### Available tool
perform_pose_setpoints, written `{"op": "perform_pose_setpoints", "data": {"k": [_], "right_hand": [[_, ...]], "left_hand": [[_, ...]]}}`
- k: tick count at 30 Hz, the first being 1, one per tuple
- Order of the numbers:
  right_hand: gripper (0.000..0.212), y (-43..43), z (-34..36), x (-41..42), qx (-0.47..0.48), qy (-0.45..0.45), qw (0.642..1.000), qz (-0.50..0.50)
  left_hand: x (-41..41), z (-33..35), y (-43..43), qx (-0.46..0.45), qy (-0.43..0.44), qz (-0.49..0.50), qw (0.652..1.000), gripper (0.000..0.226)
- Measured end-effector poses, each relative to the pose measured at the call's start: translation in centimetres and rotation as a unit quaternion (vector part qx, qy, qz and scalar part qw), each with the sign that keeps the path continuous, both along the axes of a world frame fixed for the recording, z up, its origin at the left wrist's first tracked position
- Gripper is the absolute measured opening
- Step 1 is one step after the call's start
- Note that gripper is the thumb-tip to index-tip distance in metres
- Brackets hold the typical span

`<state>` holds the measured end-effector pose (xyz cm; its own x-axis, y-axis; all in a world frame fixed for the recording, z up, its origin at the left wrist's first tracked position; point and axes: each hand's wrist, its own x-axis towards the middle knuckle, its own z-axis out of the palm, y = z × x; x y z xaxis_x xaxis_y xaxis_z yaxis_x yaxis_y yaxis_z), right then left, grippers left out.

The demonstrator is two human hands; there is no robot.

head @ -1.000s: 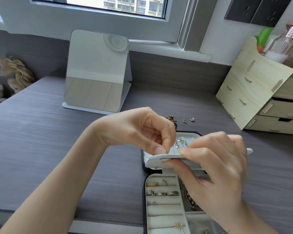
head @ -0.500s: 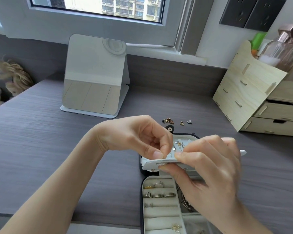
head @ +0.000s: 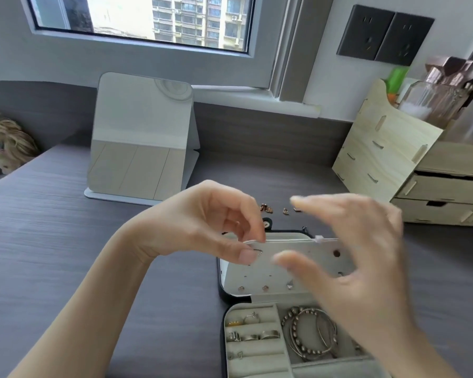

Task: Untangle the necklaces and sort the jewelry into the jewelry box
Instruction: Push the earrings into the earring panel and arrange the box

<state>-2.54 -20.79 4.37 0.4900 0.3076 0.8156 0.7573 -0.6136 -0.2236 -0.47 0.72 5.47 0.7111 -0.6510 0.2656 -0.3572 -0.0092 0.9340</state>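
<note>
Centrally, at the lower edge of the head view, the jewelry box [head: 257,362] is shown lying open on the grey counter [head: 66,241]. Rings [head: 257,336] are seated in the padded rolls of its near half, and bracelets [head: 309,334] are coiled in the compartment to their right. Above these, the white earring panel [head: 257,276] is raised from the far half, with small studs [head: 265,288] pinned along its lower row. Loose earrings [head: 266,208] are scattered on the counter just beyond the box. Farther back, a folding mirror [head: 139,148] is propped upright at the left and a wooden drawer organiser [head: 388,159] is set at the right.

Much of the panel's right part and the box's right side is screened by the right hand [head: 361,255], which is blurred. Its fingers are spread and nearly straight, nothing is held in it, and whether the panel is touched by it cannot be told. The panel's upper left corner is pinched between the thumb and forefinger of the left hand [head: 197,222], the remaining fingers being loosely curled.

The panel's long axis is laid from left to right across the view, its studded face being turned toward the camera. The box's own long axis is directed away from the person, the hinge lying crosswise between its two halves.
</note>
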Motion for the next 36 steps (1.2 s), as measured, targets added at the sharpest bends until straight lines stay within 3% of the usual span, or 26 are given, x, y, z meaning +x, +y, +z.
{"op": "perform_pose_setpoints", "data": {"k": [3, 4, 8, 10, 13, 21, 25, 28, 31, 34, 36], "right_hand": [[0.015, -3.1, 2.9, 3.3, 0.186, 0.169, 0.968, 0.026], [0.010, -4.0, 3.1, 5.2, 0.207, 0.228, 0.951, 0.015], [0.009, -5.0, -0.6, 13.0, -0.006, 0.380, 0.922, -0.071], [0.015, -4.4, -3.0, 15.1, -0.102, 0.382, 0.913, -0.097], [0.017, -3.3, -4.6, 16.5, -0.158, 0.350, 0.913, -0.141], [0.008, -3.3, -6.8, 18.2, -0.092, 0.338, 0.919, -0.183], [0.009, -4.7, -4.3, 16.8, 0.112, 0.315, 0.936, -0.108], [0.015, -4.1, 0.1, 13.0, 0.244, 0.263, 0.933, 0.009], [0.018, -1.5, 3.1, 8.2, 0.233, 0.244, 0.934, 0.116], [0.012, 1.3, 2.9, 5.2, 0.191, 0.272, 0.929, 0.162], [0.005, 2.3, 2.3, 4.6, 0.213, 0.296, 0.913, 0.184]], "left_hand": [[0.2, 0.0, 0.4, 0.002, -0.003, 0.025, 1.000, 0.016], [0.2, 0.0, 0.4, 0.002, 0.000, 0.026, 1.000, 0.017], [0.5, -0.3, 0.2, -0.005, 0.028, 0.023, 0.999, 0.020], [0.5, -0.3, 0.1, -0.018, 0.037, 0.026, 0.999, 0.017], [0.8, -0.4, 0.0, -0.034, 0.040, 0.048, 0.997, 0.015], [1.1, -0.8, -0.8, -0.039, 0.047, 0.109, 0.992, 0.020], [1.1, -1.2, -1.7, -0.041, 0.039, 0.139, 0.989, 0.018], [1.0, -1.5, -2.6, -0.038, 0.048, 0.170, 0.983, 0.009], [0.9, -1.8, -3.4, -0.027, 0.064, 0.219, 0.973, 0.013], [0.9, -2.1, -3.8, -0.058, 0.080, 0.250, 0.963, 0.017], [1.0, -2.3, -4.1, -0.089, 0.090, 0.256, 0.958, 0.019]]}}
